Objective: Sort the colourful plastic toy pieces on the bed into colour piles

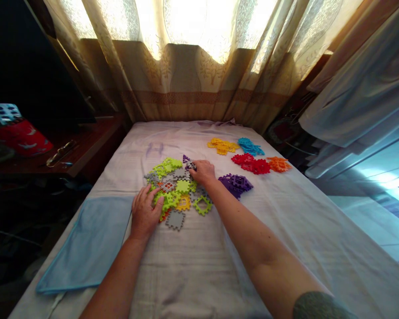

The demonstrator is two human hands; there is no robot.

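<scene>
A mixed pile of interlocking plastic tiles lies on the bed, with lime-green tiles [182, 186], a grey tile [175, 219] and a yellow tile [183, 203] showing. My left hand [146, 212] rests palm down at the pile's left edge, fingers apart and touching the nearest tiles. At the far right edge of the pile, my right hand [204, 172] has its thumb and fingers closed on a dark interlocking tile [190, 165], partly hidden by the fingers. A purple tile [185, 158] pokes out just beyond it. Purple tiles [235, 185] form a separate heap beside my right forearm.
Farther right sit sorted heaps: yellow tiles [222, 145], blue tiles [250, 146], red tiles [252, 164] and orange tiles [279, 164]. A light-blue cloth pad [93, 243] lies at the left. Behind the bed hangs a curtain [186, 79]; a dark wooden desk [96, 146] stands left.
</scene>
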